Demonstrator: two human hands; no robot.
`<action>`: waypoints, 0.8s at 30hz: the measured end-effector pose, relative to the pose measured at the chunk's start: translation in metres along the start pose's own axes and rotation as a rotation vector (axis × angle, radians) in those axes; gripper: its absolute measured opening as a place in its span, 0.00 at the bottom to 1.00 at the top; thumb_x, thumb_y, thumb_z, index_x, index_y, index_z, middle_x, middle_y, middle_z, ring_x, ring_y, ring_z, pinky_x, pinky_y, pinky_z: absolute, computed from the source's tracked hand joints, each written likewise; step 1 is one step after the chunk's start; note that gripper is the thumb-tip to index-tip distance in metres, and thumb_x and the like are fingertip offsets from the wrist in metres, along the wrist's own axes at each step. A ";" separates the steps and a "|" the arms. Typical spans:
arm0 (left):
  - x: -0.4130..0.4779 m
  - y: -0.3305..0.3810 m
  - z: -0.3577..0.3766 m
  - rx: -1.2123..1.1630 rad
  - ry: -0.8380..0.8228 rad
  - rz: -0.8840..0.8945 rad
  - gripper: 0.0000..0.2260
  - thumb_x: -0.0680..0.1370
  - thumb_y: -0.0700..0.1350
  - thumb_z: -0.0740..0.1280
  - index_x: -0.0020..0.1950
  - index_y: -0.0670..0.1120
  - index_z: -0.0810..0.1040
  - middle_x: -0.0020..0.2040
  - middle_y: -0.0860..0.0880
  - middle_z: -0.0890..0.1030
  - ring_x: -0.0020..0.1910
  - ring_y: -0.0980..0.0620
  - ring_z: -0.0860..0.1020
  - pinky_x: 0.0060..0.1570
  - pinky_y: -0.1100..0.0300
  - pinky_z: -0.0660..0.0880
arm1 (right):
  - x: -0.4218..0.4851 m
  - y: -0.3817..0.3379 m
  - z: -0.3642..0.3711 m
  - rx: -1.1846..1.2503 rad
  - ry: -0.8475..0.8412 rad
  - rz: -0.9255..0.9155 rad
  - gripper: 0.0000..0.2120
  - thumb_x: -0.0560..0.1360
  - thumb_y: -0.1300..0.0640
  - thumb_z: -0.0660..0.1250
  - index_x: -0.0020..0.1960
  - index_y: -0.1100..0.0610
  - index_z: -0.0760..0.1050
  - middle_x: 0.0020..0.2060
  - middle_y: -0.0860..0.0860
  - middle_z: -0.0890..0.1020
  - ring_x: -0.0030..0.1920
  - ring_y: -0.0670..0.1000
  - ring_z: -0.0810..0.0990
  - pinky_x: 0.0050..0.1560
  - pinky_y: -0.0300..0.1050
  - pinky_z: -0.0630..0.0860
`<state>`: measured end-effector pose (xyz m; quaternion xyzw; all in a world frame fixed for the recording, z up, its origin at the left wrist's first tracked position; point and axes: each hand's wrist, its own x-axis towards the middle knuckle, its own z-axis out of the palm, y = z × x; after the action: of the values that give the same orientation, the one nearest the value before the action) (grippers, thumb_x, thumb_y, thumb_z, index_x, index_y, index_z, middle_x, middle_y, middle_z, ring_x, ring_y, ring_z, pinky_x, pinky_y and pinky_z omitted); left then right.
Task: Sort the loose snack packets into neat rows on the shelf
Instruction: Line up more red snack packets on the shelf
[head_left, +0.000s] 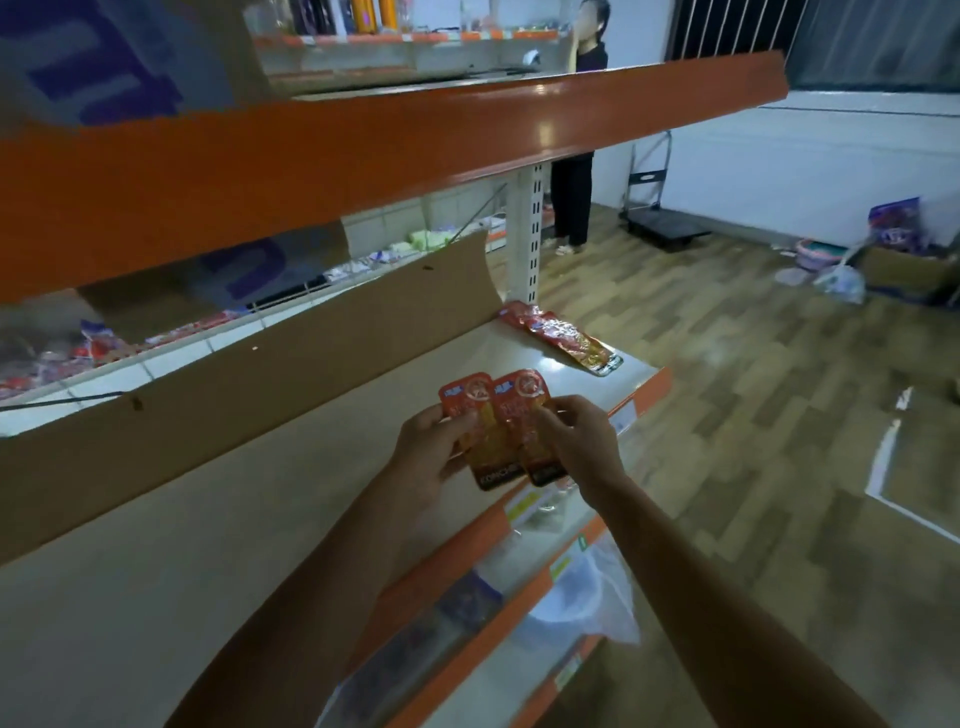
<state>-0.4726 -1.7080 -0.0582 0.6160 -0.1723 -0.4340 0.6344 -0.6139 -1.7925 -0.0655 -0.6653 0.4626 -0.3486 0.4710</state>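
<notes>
Two red-orange snack packets sit side by side above the shelf's front edge. My left hand (428, 449) grips the left packet (480, 415) from its left side. My right hand (579, 439) pinches the right packet (524, 410) from its right side. Both packets are held just over the cream shelf board (291, 478). A short row of matching red packets (563, 338) lies flat at the shelf's far right end, near the upright post.
A brown cardboard strip (249, 384) stands along the back of the shelf. An orange shelf rail (363, 150) hangs overhead. Lower shelves with plastic bags (587, 587) sit below. A person (574, 197) stands beyond the post; a trolley (660, 223) and boxes (904, 265) rest on the wooden floor.
</notes>
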 end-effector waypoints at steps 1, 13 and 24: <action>0.012 0.001 0.011 0.000 -0.002 -0.006 0.04 0.76 0.39 0.68 0.47 0.47 0.80 0.45 0.47 0.83 0.46 0.49 0.80 0.46 0.56 0.77 | 0.013 0.001 -0.006 -0.003 -0.001 0.005 0.13 0.76 0.53 0.68 0.55 0.60 0.77 0.48 0.55 0.81 0.45 0.52 0.81 0.40 0.41 0.77; 0.108 -0.002 0.099 0.093 0.038 -0.039 0.09 0.76 0.39 0.69 0.57 0.43 0.78 0.47 0.46 0.82 0.42 0.54 0.80 0.37 0.65 0.76 | 0.135 0.021 -0.055 -0.025 -0.011 0.052 0.05 0.77 0.55 0.65 0.49 0.57 0.77 0.41 0.50 0.80 0.41 0.49 0.81 0.39 0.41 0.76; 0.150 -0.003 0.139 0.104 0.337 -0.001 0.02 0.75 0.38 0.68 0.46 0.42 0.79 0.39 0.45 0.81 0.36 0.51 0.79 0.35 0.61 0.77 | 0.224 0.037 -0.080 -0.110 -0.177 0.041 0.11 0.76 0.58 0.66 0.56 0.60 0.79 0.47 0.55 0.83 0.45 0.53 0.83 0.48 0.54 0.81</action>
<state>-0.4935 -1.9094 -0.0834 0.7120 -0.0854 -0.3156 0.6214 -0.6229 -2.0331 -0.0694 -0.7088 0.4511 -0.2527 0.4799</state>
